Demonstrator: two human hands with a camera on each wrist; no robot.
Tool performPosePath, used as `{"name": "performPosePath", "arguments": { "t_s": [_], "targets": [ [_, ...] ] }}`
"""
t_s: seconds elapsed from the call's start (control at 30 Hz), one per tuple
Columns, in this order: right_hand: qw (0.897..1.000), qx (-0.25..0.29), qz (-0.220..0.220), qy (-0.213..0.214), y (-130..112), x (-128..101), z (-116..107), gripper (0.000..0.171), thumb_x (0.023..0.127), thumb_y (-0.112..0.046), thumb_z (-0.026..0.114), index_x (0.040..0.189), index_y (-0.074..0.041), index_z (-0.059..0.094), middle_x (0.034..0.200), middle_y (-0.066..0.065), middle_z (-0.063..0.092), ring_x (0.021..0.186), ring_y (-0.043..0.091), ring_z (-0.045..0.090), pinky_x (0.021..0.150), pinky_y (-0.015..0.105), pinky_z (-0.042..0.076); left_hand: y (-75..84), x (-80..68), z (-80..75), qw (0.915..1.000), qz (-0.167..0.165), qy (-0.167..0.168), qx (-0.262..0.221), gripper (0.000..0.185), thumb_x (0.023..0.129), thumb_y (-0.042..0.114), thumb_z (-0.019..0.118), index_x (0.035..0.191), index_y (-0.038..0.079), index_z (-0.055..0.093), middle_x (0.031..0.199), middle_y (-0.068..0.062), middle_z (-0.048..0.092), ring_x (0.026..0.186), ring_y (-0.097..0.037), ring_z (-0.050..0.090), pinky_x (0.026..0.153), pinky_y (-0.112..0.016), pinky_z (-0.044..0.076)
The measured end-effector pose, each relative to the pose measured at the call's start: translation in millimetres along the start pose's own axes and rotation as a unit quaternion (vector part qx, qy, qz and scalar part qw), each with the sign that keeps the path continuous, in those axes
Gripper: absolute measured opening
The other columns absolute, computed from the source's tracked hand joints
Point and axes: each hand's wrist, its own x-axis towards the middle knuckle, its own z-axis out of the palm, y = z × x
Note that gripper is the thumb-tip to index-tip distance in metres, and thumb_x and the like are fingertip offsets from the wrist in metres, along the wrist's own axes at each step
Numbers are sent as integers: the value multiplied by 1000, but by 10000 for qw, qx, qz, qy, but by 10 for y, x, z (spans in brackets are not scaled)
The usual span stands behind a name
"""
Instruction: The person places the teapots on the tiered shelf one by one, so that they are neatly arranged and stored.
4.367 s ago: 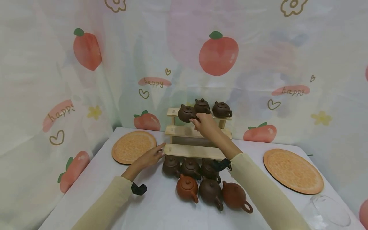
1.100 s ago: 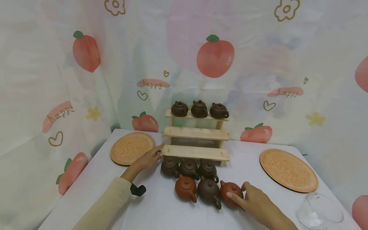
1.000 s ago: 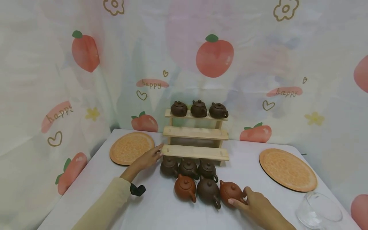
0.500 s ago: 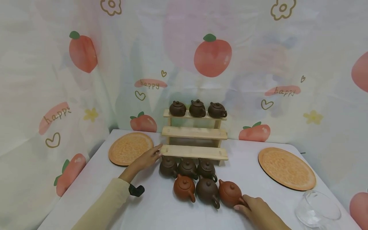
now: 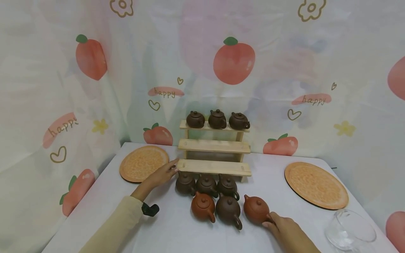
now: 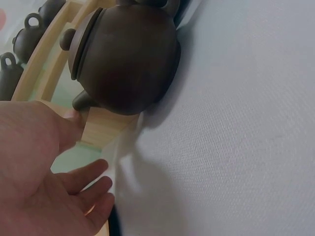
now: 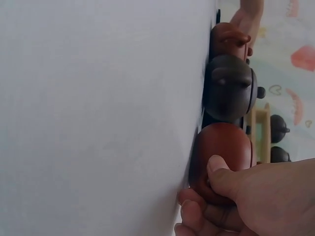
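Note:
In the head view my right hand (image 5: 286, 228) pinches the handle of a reddish-brown teapot (image 5: 256, 209) at the right end of the front row. The right wrist view shows the thumb pressed on this teapot's (image 7: 224, 142) handle side, with fingers curled beneath. My left hand (image 5: 157, 176) touches the left end of a three-tier wooden stand (image 5: 213, 167), fingers extended. Left of the held pot sit a dark brown teapot (image 5: 228, 209) and an orange-red one (image 5: 203, 207). Close to the left hand, a dark teapot (image 6: 128, 59) fills the left wrist view's top.
Three dark teapots (image 5: 217, 120) stand on the top tier. Another dark row, including one pot (image 5: 206, 184), sits before the stand. Round orange mats lie left (image 5: 143, 163) and right (image 5: 316, 185). A clear glass bowl (image 5: 349, 230) stands at the right front.
A dark teapot held earlier now stands on the top tier. My right hand came down to the reddish-brown teapot, moved to its handle, and shifted the pot slightly right, away from its neighbour.

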Motion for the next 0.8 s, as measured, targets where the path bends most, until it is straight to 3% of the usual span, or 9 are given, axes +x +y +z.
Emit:
{"name": "performPosePath", "arguments": {
  "t_s": [0.43, 0.7, 0.8],
  "targets": [
    [9992, 74, -163, 344, 17, -28, -13, 15, 100, -26, 73, 104, -13, 68, 107, 7, 79, 96, 24, 76, 85, 47, 60, -9, 12, -10, 9999, 125, -29, 93, 56, 115, 17, 44, 166, 2, 27, 168, -25, 34, 149, -47, 42, 116, -61, 42],
    [9992, 51, -188, 351, 16, -15, -67, 16, 101, -27, 73, 106, -12, 70, 113, 11, 79, 102, 29, 77, 90, 49, 60, -31, 33, -3, 9999, 81, -31, 118, 56, 115, 19, 44, 166, 3, 28, 168, -24, 34, 150, -47, 41, 117, -62, 40],
    [9976, -97, -353, 593, 4, -10, -94, 10, 100, -24, 74, 100, -16, 69, 105, 4, 79, 91, 20, 75, 84, 43, 61, -32, 35, -5, 9999, 33, -28, 117, 56, 115, 20, 44, 167, 4, 28, 168, -23, 35, 150, -46, 41, 117, -61, 40]
  ]
}}
